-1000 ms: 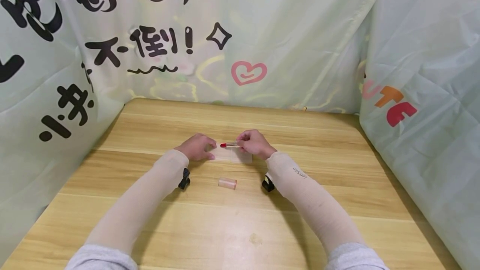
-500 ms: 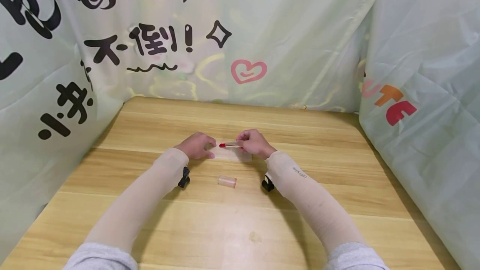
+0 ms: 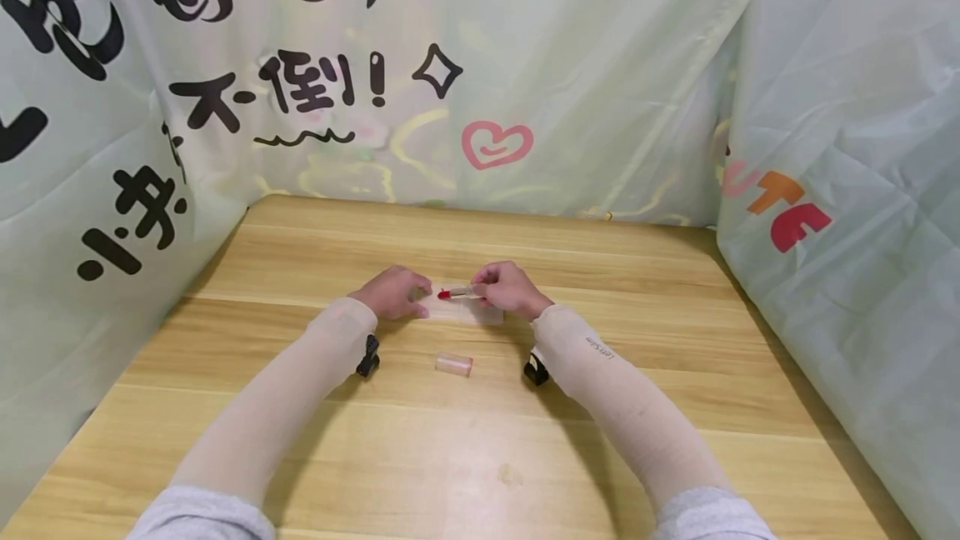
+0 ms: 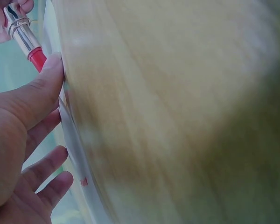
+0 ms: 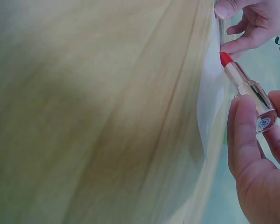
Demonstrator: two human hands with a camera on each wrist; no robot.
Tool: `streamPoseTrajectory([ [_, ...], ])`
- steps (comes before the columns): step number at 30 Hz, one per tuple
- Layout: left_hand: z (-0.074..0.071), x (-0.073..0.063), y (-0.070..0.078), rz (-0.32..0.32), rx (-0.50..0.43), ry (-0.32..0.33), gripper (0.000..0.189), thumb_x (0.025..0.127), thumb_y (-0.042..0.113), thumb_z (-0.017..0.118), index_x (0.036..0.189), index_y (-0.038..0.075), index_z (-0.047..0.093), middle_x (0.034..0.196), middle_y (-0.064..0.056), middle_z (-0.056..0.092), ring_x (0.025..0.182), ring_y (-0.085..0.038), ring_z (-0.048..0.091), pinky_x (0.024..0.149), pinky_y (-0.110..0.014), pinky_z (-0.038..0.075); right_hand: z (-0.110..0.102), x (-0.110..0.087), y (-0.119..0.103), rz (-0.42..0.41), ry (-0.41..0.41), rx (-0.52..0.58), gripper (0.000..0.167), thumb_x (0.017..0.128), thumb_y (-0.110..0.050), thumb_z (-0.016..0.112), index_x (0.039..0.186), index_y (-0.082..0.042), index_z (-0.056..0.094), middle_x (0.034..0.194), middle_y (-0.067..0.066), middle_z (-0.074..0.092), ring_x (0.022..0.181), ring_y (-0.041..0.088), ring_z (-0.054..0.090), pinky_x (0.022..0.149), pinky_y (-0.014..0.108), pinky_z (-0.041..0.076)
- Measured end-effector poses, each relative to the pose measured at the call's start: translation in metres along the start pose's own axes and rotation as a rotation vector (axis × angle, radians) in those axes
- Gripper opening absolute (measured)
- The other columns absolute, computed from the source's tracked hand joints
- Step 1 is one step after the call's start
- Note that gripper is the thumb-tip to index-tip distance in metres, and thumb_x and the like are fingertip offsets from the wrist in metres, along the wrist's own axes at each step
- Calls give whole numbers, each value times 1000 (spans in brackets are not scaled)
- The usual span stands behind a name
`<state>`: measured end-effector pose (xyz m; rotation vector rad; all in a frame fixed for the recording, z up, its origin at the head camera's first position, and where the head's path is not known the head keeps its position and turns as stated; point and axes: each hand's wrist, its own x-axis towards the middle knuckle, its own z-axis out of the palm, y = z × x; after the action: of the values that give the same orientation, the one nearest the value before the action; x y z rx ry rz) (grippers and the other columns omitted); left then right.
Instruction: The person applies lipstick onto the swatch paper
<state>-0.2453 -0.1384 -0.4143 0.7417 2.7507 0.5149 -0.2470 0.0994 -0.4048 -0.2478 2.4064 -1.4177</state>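
My right hand (image 3: 512,287) pinches an uncapped lipstick (image 3: 457,292) by its base, thumb and fingers round it in the right wrist view. Its red tip (image 5: 225,58) points left, right at a white sheet of paper (image 3: 450,310) lying on the table. With fingers spread, my left hand (image 3: 392,292) presses its fingertips on the left end of that sheet. A small red mark (image 4: 84,181) shows on the paper in the left wrist view. Nearer to me lies the clear pinkish lipstick cap (image 3: 454,365) on its side, between the two forearms.
The wooden table (image 3: 480,432) extends all round the hands. Printed cloth sheets (image 3: 600,90) hang along its back and both sides. A black camera mount (image 3: 368,357) sits under the left wrist, and another mount (image 3: 536,368) under the right.
The lipstick's tip has dipped slightly toward me, and a small red stroke now shows beside it on the paper. The left hand and the cap have stayed in place.
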Motion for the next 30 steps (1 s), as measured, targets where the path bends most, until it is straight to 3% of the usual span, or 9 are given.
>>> streamPoseTrajectory([
  [30, 0, -2, 1, -10, -16, -3, 43, 87, 25, 74, 123, 5, 65, 136, -12, 56, 128, -32, 48, 109, -43, 37, 0, -3, 2, -2, -27, 20, 11, 94, -8, 63, 100, 0, 67, 90, 11, 63, 74, 22, 63, 65, 28, 56],
])
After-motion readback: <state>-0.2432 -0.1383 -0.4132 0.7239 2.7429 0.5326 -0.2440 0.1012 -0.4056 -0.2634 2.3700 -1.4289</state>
